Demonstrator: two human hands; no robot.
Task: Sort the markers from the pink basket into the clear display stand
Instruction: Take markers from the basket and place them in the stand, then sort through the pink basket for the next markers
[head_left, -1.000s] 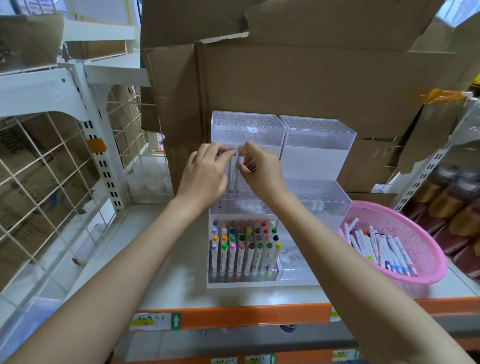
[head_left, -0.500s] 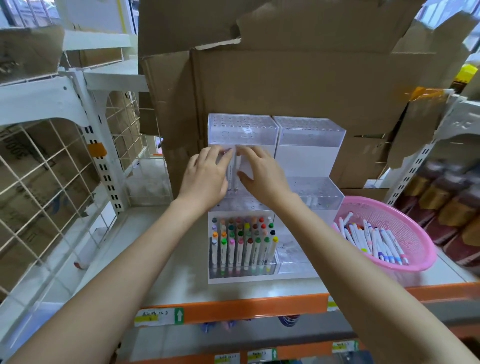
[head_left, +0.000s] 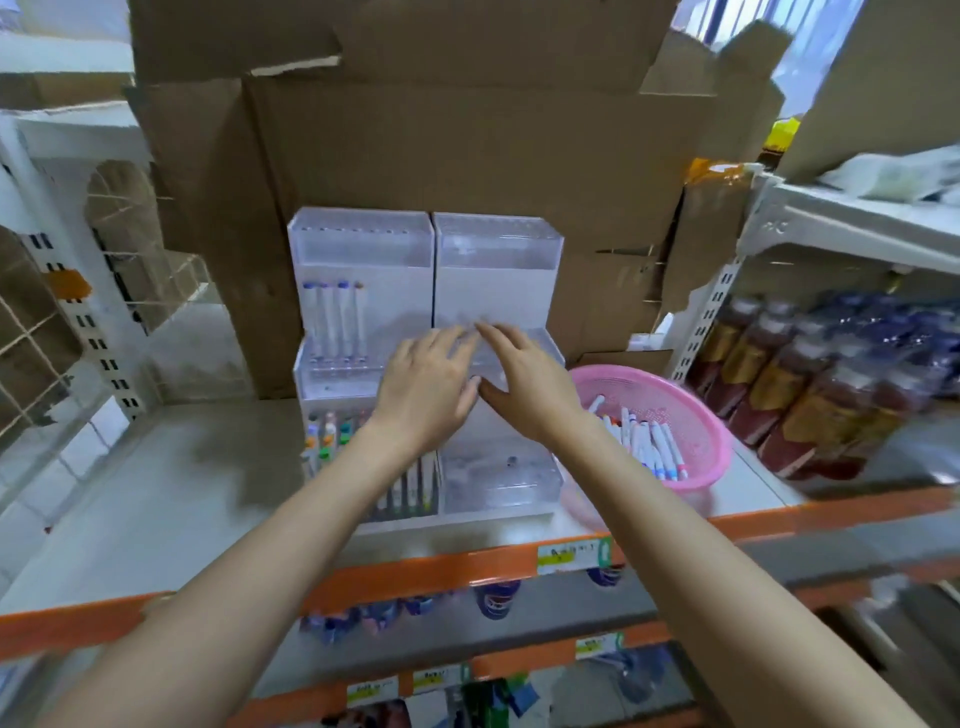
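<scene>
The clear stepped display stand (head_left: 497, 248) sits on the shelf against a cardboard box. Several white markers (head_left: 336, 321) stand upright in its middle-left tier, and many coloured-cap markers (head_left: 328, 436) fill the front-left tier. The pink basket (head_left: 698, 415) at the stand's right holds several white markers (head_left: 647, 440). My left hand (head_left: 428, 387) and my right hand (head_left: 522, 376) hover side by side over the stand's middle tier, fingers stretched out, nothing held. The frame is motion-blurred.
The shelf has an orange front edge (head_left: 467, 566) with price labels. Dark bottles (head_left: 810, 395) stand on the shelf at the right. A white wire rack (head_left: 78, 322) stands on the left. Cardboard boxes (head_left: 467, 135) close off the back.
Both hands have let go of the markers in the middle-left tier and moved right and towards me, fingers now spread. The view has swung right.
</scene>
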